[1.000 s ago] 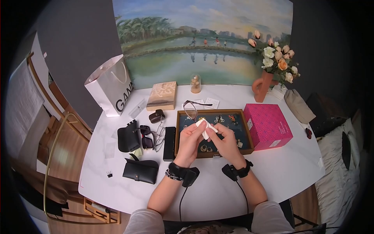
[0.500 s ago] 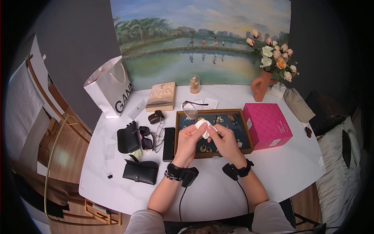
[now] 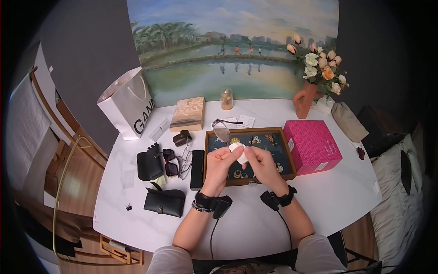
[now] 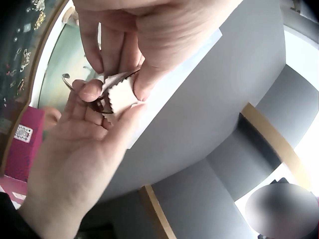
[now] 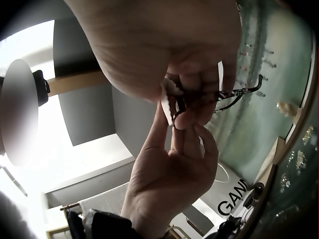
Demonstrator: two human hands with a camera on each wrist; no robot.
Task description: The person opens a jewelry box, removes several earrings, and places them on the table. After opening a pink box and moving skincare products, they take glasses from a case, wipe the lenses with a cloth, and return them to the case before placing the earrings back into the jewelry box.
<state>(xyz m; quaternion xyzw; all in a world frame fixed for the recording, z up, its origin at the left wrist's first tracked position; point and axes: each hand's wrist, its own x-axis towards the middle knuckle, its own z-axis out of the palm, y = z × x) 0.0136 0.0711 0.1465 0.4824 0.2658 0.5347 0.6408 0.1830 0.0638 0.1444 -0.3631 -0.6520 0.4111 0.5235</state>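
Eyeglasses [image 3: 222, 131] and white cloth [image 3: 237, 154] meet between left hand [image 3: 218, 170] and right hand [image 3: 264, 166] above the jewelry case [image 3: 273, 180] in the head view, fingers of both pinching cloth and frame in the left wrist view, temple arm jutting past curled right fingers in the right wrist view.

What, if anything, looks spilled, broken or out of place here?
Nothing looks spilled or broken. The one stray is a small binder clip, lying alone toward the table's left side, an odd bit of stationery near sunglasses and a black glasses case.
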